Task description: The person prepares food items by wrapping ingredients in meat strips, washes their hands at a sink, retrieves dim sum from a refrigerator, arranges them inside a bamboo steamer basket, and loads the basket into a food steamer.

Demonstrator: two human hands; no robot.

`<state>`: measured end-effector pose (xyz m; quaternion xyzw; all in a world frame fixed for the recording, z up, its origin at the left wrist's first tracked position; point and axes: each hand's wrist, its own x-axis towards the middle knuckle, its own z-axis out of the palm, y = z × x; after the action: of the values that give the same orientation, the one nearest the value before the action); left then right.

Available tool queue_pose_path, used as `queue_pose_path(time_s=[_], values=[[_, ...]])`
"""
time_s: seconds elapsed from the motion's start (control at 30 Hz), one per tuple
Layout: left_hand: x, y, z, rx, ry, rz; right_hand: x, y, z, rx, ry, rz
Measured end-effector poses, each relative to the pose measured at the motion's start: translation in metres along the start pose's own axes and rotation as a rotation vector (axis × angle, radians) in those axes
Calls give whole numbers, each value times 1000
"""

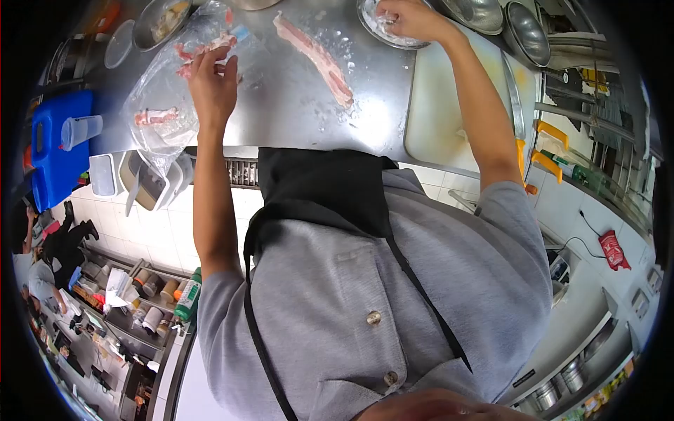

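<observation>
At the upper left, my left hand rests its bent fingers on pieces of raw meat on a clear plastic bag; whether it grips one I cannot tell. Another piece of meat lies lower on the bag. My right hand reaches into a metal bowl holding white powder, its fingertips drawn together at the powder. Between the hands, a long strip of raw meat lies slanted on the steel table, with white specks around it.
A white cutting board lies right of the bowl, with a long knife along its right side. More metal bowls stand at the upper right. At the left are a bowl of food, a blue container and plastic tubs.
</observation>
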<state>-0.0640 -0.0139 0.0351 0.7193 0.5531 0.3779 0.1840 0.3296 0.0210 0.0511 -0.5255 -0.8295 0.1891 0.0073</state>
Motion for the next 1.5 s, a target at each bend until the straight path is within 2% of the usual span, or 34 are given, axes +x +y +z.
queue_pose_path(time_s=[0.07, 0.13, 0.17, 0.23, 0.27, 0.37, 0.4, 0.47, 0.5, 0.57, 0.63, 0.7, 0.77, 0.83, 0.87, 0.9, 1.0, 1.07, 1.17, 1.2, 1.27, 1.3, 1.37, 1.5], values=[[-9, 2, -4, -20, 0, -48, 5, 8, 4, 74, -75, 85], [-14, 9, -5, -20, 3, -109, 5, 12, 8, -302, 259, 68], [-14, 8, -4, -28, 8, -111, 3, 15, 8, -311, 257, 66], [-20, 3, -2, -57, 21, -119, -8, -18, -8, -71, 221, 99], [-22, 1, 0, -56, 24, -122, -11, -23, -13, -75, 66, 114], [-26, 1, 1, -139, 14, -145, 2, 21, 31, -41, 134, 32], [-26, 5, -1, -121, 20, -142, 0, 14, 19, -44, 137, 24], [-29, 7, -7, -96, 22, -145, -13, -15, -10, 320, 67, 166], [-28, 7, -8, -81, 18, -145, -13, -11, -7, 321, 67, 164], [-28, 8, -8, -68, 18, -141, -9, 10, 7, 36, 355, 19], [-29, 8, -9, -80, 45, -153, -4, 5, 12, 40, 323, 16], [-29, 9, -9, -83, 51, -145, -8, -15, 20, -143, 85, 260], [-33, 7, -10, -90, 51, -140, -12, -18, 21, -106, 129, 261], [-36, 4, -11, -73, 66, -141, -12, -23, 8, 6, 272, 337], [-40, 3, -11, -69, 68, -152, -15, -28, 5, 131, 487, 188], [-42, 3, -10, -85, 66, -150, -19, -42, 1, 136, 479, 185], [-52, 5, 6, -124, 20, -127, -22, -71, 11, 222, 255, -15], [-58, 19, 19, -143, -90, -86, -28, -95, 40, 165, 245, -180], [-68, 39, 41, -209, -209, -3, -34, -109, 76, 191, 158, -300], [-70, 43, 47, -207, -210, -8, -40, -111, 81, 195, 154, -301], [-73, 49, 58, -261, -290, 108, -53, -114, 87, 179, 312, -316], [-74, 50, 64, -262, -289, 106, -61, -119, 87, 179, 310, -316], [-74, 50, 73, -234, -374, 245, -77, -129, 85, 65, 329, -187], [-70, 55, 85, -198, -383, 338, -81, -137, 108, -14, 349, -159]])
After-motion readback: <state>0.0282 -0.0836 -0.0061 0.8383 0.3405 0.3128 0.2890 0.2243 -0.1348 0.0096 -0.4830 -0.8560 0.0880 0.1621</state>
